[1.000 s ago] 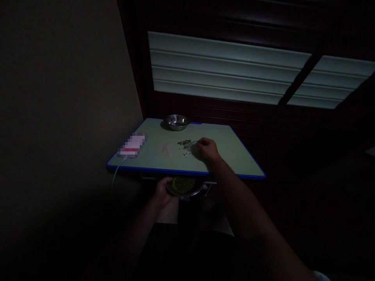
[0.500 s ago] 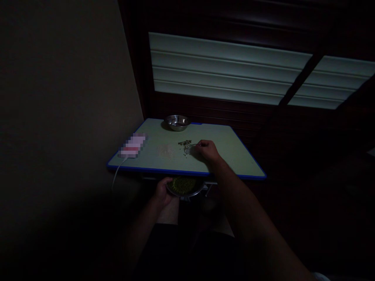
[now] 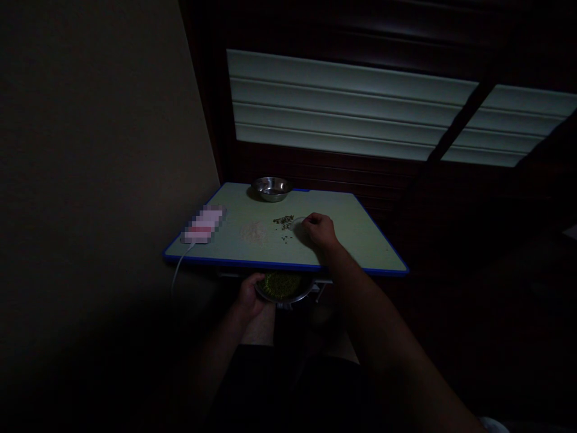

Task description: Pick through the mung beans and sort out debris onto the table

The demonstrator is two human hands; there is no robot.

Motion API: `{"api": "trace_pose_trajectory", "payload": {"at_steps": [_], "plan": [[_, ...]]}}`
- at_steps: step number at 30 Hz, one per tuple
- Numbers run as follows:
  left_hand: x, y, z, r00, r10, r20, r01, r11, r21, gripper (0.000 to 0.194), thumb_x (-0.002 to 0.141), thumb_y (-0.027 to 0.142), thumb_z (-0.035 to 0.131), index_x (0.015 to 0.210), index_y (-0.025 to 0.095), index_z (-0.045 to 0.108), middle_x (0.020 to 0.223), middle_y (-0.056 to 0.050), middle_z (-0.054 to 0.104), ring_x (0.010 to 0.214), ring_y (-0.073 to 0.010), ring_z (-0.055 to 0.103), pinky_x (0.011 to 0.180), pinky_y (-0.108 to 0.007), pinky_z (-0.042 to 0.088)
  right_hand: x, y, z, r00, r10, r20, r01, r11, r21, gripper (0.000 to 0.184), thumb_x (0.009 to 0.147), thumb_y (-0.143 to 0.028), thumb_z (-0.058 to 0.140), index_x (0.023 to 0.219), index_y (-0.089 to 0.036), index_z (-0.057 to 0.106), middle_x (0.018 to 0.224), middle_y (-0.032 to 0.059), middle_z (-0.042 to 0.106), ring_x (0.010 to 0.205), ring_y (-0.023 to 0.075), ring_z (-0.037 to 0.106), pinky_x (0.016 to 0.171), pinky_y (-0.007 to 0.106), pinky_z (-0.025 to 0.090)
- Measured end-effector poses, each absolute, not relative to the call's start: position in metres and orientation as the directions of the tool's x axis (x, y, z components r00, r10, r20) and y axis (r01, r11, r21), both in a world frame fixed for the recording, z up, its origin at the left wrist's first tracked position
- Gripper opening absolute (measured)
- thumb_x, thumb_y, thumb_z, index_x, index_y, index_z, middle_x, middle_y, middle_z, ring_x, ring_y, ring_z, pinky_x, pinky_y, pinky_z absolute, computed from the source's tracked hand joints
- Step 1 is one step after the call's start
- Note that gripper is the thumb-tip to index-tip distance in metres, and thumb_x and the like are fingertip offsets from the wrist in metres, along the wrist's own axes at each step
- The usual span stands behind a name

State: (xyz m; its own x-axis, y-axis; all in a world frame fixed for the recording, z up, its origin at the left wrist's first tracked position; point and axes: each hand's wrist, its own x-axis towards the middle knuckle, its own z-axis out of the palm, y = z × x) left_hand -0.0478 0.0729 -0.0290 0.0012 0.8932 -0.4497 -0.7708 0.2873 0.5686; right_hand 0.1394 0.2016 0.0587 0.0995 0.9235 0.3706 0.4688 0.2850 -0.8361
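Note:
My left hand (image 3: 250, 294) is closed round the left rim of a metal bowl (image 3: 292, 299), held just below the table's front edge. Small green beans or grains (image 3: 282, 284) lie in this bowl. Above the table, my right hand (image 3: 319, 228) is closed on a small pale, thin-edged thing (image 3: 297, 223), perhaps see-through; its kind is too dim to make out. Just left of it, a small heap of dark grains (image 3: 284, 221) lies on the table, with a few loose ones nearer me. A pale, powdery-looking patch (image 3: 255, 232) is farther left.
The small pale-green table (image 3: 356, 240) has a blue edge. At its back stands a shiny metal bowl (image 3: 271, 189). A blurred-out phone-like thing (image 3: 205, 224) with a white cable (image 3: 179, 264) lies at the left. A wall and dark shutters (image 3: 342, 108) close off the left and back.
My right hand has risen slightly away from me, drawing the pale thing back from the dark grains, which now show more fully. My left hand and its bowl stay put.

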Motion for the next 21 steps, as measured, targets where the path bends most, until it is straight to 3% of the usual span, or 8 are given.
{"api": "trace_pose_trajectory", "payload": {"at_steps": [8, 21], "plan": [[-0.0488, 0.0727, -0.0303, 0.003, 0.900, -0.436, -0.778, 0.276, 0.565, 0.018, 0.067, 0.013, 0.058, 0.080, 0.011, 0.071, 0.074, -0.009, 0.074, 0.071, -0.0241, 0.070, 0.077, -0.040, 0.056, 0.1405, 0.2047, 0.0570, 0.057, 0.906, 0.420, 0.455, 0.351, -0.818, 0.017, 0.070, -0.032, 0.055, 0.068, -0.018, 0.065, 0.067, 0.0002, 0.065, 0.067, 0.0149, 0.057, 0.069, 0.028, 0.044], [-0.0478, 0.0722, -0.0262, 0.001, 0.881, -0.474, -0.759, 0.309, 0.574, 0.016, 0.069, 0.014, 0.056, 0.077, 0.013, 0.069, 0.072, -0.008, 0.074, 0.067, -0.0234, 0.069, 0.077, -0.043, 0.057, 0.1410, 0.2074, 0.0539, 0.018, 0.917, 0.398, 0.415, 0.355, -0.838, 0.017, 0.071, -0.034, 0.058, 0.070, -0.019, 0.065, 0.068, -0.0001, 0.065, 0.068, 0.0153, 0.057, 0.069, 0.029, 0.044]]}}
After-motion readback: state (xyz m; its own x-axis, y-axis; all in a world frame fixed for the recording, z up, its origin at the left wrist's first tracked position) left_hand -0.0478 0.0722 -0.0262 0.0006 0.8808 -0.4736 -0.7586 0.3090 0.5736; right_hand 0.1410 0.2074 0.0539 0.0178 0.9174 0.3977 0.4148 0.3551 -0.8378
